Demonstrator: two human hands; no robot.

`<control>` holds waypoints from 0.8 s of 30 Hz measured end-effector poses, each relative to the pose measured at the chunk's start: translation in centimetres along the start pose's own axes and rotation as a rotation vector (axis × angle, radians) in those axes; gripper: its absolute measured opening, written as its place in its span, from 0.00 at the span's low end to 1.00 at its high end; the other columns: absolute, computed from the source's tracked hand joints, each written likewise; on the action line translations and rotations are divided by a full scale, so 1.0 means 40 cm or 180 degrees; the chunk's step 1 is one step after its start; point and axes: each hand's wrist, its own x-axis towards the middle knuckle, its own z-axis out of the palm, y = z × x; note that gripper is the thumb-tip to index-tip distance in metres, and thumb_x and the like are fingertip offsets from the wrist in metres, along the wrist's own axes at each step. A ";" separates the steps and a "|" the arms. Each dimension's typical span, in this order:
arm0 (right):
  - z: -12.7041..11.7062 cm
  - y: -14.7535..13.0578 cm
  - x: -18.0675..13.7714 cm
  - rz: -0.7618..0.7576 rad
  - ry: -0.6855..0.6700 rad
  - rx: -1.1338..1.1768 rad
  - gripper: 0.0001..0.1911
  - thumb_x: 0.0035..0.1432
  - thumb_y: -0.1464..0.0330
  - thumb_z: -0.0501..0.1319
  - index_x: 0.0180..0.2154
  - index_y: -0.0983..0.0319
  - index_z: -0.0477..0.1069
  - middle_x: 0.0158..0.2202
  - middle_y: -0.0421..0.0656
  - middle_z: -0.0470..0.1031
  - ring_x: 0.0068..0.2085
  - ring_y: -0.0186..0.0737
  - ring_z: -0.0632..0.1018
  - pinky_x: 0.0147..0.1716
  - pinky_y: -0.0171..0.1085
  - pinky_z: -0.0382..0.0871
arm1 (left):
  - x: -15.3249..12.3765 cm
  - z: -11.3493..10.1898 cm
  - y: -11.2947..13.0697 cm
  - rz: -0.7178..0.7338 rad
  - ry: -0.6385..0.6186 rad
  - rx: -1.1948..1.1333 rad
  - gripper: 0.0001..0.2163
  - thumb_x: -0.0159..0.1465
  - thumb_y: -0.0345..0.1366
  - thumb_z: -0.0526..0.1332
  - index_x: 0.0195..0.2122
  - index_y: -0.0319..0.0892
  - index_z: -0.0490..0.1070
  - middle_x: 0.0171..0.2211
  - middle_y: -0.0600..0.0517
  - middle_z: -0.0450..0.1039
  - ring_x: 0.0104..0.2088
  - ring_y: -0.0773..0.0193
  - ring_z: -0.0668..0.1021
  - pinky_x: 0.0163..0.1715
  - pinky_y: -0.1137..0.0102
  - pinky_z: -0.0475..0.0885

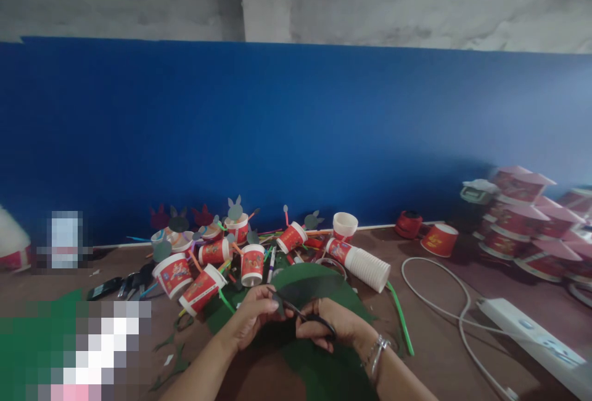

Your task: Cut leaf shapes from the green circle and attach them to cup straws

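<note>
My right hand [340, 321] is closed round the black handles of a pair of scissors [296, 311], whose blades point left. Between the thumb and fingers of my left hand [252, 318] is a small dark paper piece [278, 306], right at the blades. Whether the blades are touching it I cannot tell. Dark green paper [312, 274] lies under and behind both hands. Just beyond my left hand stands a red and white paper cup [252, 265], beside a white marker [271, 264].
Several decorated cups [173, 274] crowd the back left, one with a grey rabbit-head cutout [235, 208]. A stack of cups [367, 268] lies behind my right hand, near a green pipe cleaner [401, 321]. At right are a power strip [531, 333], its looping cord [460, 314] and piled cups [518, 222].
</note>
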 end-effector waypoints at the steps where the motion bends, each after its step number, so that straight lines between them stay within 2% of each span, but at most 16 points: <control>1: 0.001 0.001 0.000 0.0038 0.0006 0.0035 0.11 0.47 0.62 0.64 0.27 0.64 0.69 0.12 0.32 0.63 0.13 0.25 0.62 0.12 0.25 0.54 | 0.001 0.001 0.002 0.0008 -0.0009 0.0012 0.07 0.46 0.31 0.65 0.23 0.39 0.67 0.24 0.50 0.77 0.28 0.61 0.78 0.30 0.71 0.69; 4: 0.012 0.003 0.000 -0.0120 0.0138 0.0229 0.12 0.47 0.61 0.64 0.31 0.64 0.69 0.15 0.33 0.65 0.15 0.27 0.65 0.16 0.26 0.59 | 0.010 0.002 0.004 0.0031 -0.0054 -0.0017 0.07 0.47 0.31 0.66 0.21 0.39 0.67 0.23 0.50 0.76 0.28 0.62 0.78 0.30 0.72 0.69; 7: 0.030 0.008 0.014 -0.0434 0.0432 0.0183 0.14 0.47 0.62 0.64 0.33 0.64 0.69 0.18 0.35 0.68 0.19 0.29 0.69 0.19 0.28 0.61 | 0.020 0.002 0.003 0.0139 0.0137 -0.0249 0.08 0.46 0.30 0.67 0.20 0.39 0.67 0.21 0.54 0.73 0.30 0.63 0.78 0.33 0.73 0.69; 9: 0.042 0.013 0.029 -0.0709 0.0914 0.0037 0.14 0.47 0.62 0.64 0.34 0.64 0.69 0.19 0.36 0.69 0.21 0.30 0.69 0.21 0.29 0.61 | 0.025 0.002 0.002 0.0263 0.0342 -0.0383 0.08 0.46 0.31 0.67 0.20 0.39 0.66 0.21 0.55 0.72 0.32 0.63 0.79 0.35 0.73 0.69; 12: 0.056 0.015 0.051 -0.1337 0.2028 -0.0118 0.14 0.49 0.62 0.64 0.35 0.64 0.69 0.25 0.39 0.70 0.25 0.32 0.70 0.25 0.31 0.63 | 0.025 0.004 0.000 0.0335 0.0461 -0.0454 0.08 0.46 0.31 0.66 0.20 0.40 0.66 0.22 0.55 0.73 0.33 0.62 0.79 0.38 0.72 0.69; 14: 0.061 0.011 0.057 -0.1551 0.2397 -0.0004 0.14 0.50 0.61 0.64 0.36 0.63 0.67 0.28 0.40 0.71 0.28 0.34 0.70 0.28 0.32 0.64 | 0.022 0.009 -0.003 0.0246 0.0379 -0.0422 0.07 0.46 0.30 0.66 0.20 0.40 0.67 0.23 0.54 0.74 0.33 0.62 0.79 0.39 0.71 0.69; 16: 0.063 0.004 0.058 -0.1619 0.2517 0.0281 0.14 0.49 0.60 0.64 0.34 0.63 0.66 0.28 0.40 0.70 0.29 0.35 0.70 0.29 0.33 0.65 | 0.017 0.017 -0.008 0.0127 0.0249 -0.0318 0.07 0.46 0.30 0.66 0.20 0.39 0.67 0.23 0.52 0.75 0.32 0.62 0.78 0.39 0.70 0.69; 19: 0.067 -0.007 0.055 -0.1524 0.2598 0.0688 0.16 0.46 0.59 0.65 0.30 0.61 0.64 0.24 0.37 0.65 0.25 0.32 0.66 0.24 0.31 0.62 | 0.011 0.029 -0.018 -0.0020 0.0052 -0.0039 0.06 0.46 0.31 0.66 0.25 0.38 0.70 0.26 0.50 0.76 0.33 0.60 0.78 0.37 0.69 0.69; 22: 0.069 -0.015 0.054 -0.1306 0.2532 0.0885 0.17 0.43 0.59 0.67 0.29 0.61 0.64 0.22 0.34 0.61 0.21 0.29 0.61 0.19 0.29 0.56 | 0.007 0.034 -0.026 -0.0140 -0.0039 0.0246 0.12 0.46 0.32 0.66 0.33 0.36 0.73 0.29 0.47 0.77 0.33 0.60 0.79 0.37 0.68 0.69; 24: 0.068 -0.018 0.054 -0.1232 0.2498 0.0948 0.18 0.42 0.59 0.67 0.30 0.61 0.64 0.23 0.34 0.61 0.20 0.28 0.59 0.17 0.29 0.54 | 0.007 0.030 -0.028 -0.0192 -0.0090 0.0410 0.11 0.46 0.32 0.65 0.32 0.36 0.72 0.29 0.47 0.77 0.31 0.61 0.79 0.33 0.70 0.70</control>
